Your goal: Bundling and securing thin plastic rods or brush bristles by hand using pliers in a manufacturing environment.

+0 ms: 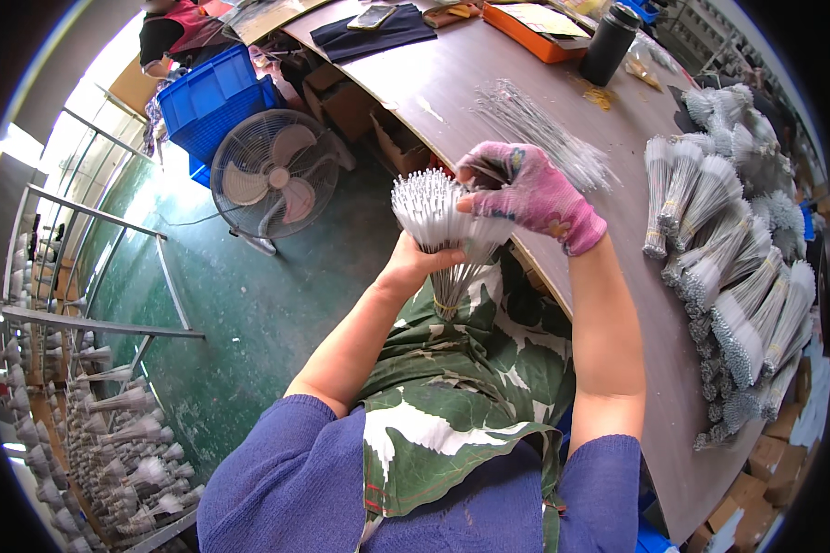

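Observation:
My bare left hand (pixel 408 267) is wrapped round a bundle of thin wire brushes (pixel 429 205), holding it upright above my lap. White bristle heads fan out at the top, and the grey wire stems narrow to a band near the bottom. My right hand (pixel 537 198), in a pink patterned glove with bare fingertips, is closed in a pinch at the right side of the bristle heads. What lies between those fingertips is too small to make out. Just beyond the glove, a loose spread of similar wire brushes (pixel 549 134) lies on the table (pixel 618 304).
Many banded brush bundles (pixel 692 184) are heaped along the table's right side. At the far end are a black bottle (pixel 610 44), an orange tray (pixel 526 32) and a phone (pixel 372 17) on dark cloth. A floor fan (pixel 278 177), blue crates (pixel 214 97) and metal racking (pixel 101 217) stand left.

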A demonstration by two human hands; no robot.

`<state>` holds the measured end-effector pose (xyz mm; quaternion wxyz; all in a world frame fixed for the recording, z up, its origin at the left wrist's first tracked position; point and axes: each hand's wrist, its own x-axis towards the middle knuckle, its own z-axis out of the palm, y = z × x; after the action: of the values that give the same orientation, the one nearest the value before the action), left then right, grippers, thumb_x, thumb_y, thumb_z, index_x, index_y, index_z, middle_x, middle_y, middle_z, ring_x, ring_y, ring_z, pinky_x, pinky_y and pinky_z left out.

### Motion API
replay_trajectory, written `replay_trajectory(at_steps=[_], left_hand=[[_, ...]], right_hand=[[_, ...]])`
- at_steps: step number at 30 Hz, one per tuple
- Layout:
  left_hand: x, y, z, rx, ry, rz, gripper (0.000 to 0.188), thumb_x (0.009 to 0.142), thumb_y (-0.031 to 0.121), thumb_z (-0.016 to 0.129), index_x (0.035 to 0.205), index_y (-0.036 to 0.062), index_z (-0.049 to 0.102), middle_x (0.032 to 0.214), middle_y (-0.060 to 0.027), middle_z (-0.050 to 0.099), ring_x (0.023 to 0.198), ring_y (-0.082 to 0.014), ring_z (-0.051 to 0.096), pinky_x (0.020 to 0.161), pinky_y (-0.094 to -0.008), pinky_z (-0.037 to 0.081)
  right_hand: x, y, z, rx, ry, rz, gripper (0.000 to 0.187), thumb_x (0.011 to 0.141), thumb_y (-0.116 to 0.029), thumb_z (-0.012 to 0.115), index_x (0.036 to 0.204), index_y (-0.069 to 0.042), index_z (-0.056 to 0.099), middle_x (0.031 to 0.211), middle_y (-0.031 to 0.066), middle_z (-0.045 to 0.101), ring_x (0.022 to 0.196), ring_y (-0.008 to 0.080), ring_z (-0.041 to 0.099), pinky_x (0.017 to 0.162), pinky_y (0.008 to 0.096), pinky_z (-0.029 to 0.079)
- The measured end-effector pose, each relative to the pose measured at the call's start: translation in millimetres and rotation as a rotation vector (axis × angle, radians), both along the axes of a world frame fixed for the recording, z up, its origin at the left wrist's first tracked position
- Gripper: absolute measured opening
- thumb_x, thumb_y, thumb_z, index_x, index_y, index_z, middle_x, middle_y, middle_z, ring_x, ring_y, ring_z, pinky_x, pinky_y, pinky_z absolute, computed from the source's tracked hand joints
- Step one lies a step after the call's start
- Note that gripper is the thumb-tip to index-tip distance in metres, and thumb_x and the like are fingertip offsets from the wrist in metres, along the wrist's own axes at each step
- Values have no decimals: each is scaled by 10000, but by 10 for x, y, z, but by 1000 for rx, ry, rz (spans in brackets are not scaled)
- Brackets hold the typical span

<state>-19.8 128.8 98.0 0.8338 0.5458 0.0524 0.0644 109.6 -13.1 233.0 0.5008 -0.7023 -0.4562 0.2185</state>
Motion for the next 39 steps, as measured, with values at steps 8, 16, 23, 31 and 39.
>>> replay_trajectory(at_steps=[8,16,23,31,39], left_hand=[[15,26,-43,-185,-20,-36,346,713,14,727,1035,52,605,925,14,604,872,-107,555,795,-266,435],[11,49,-128,-183,-4,41,330,728,36,731,1031,47,604,929,2,611,864,-106,561,788,-264,435],[3,30,-100,-199,-4,64,313,735,43,729,1022,35,604,911,-12,617,860,-114,573,788,-265,443],[11,18,-24,-203,-34,-15,261,732,17,702,971,16,596,864,-38,619,804,-150,607,768,-287,483],[-13,75,-107,-270,-34,42,276,692,9,697,944,17,585,836,-43,605,768,-142,590,724,-279,468]], right_hand=[[63,-145,-63,-139,167,7,197,766,-47,688,944,-13,611,825,-3,590,784,65,531,741,227,451],[74,-215,-126,-61,325,21,320,774,-11,655,1089,-14,599,875,-17,577,837,60,529,787,222,448],[82,-229,-136,-77,319,1,346,770,-11,655,1112,-15,597,892,-17,579,842,50,528,786,215,447],[75,-224,-150,-73,318,-9,250,790,-50,662,1031,-7,614,951,0,617,858,71,542,812,233,446],[97,-187,-155,-159,213,-88,184,794,-75,652,960,1,625,853,-4,612,818,68,544,769,238,446]])
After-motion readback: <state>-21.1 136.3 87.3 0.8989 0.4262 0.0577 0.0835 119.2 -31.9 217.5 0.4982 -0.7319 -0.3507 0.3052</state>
